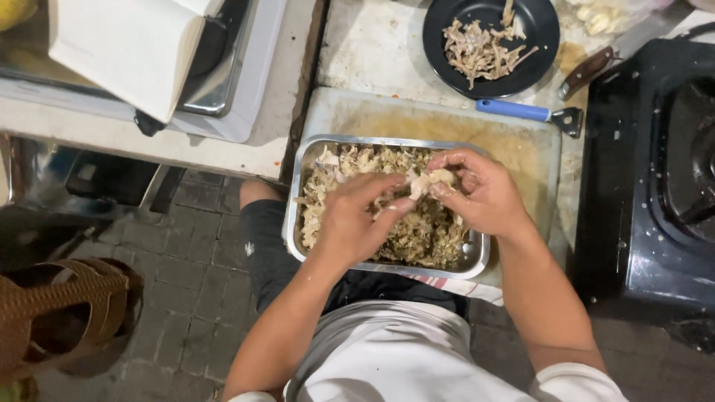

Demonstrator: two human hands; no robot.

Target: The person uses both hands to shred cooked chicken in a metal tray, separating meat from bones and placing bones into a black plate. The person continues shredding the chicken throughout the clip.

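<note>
Both hands work over a shiny metal tray (307,160) full of pulled-apart meat bits (417,231). The left hand (350,223) and right hand (480,195) are closed, w/ fingers pinched on one pale meat chunk (426,181), held between them just above the pile, near the tray's back edge. The tray sits on a worn cutting board (521,145) at the table's front edge, right over the person's lap. That looks risky: a hard tug could push the tray & tip it off the edge, and bits would fall on the brick floor (186,283). The chunk looks wet & greasy, so it may slip out of the fingers and drop back or jump out of the tray. Small bones could hide in it & poke a finger. A black plate (439,45) w/ more scraps sits behind the board, near a blue-handled scraper (514,110) and a knife w/ a brown handle (585,73). An elbow swing could knock those. The black stove (633,223) is close on the right; I can't tell if it's hot.
</note>
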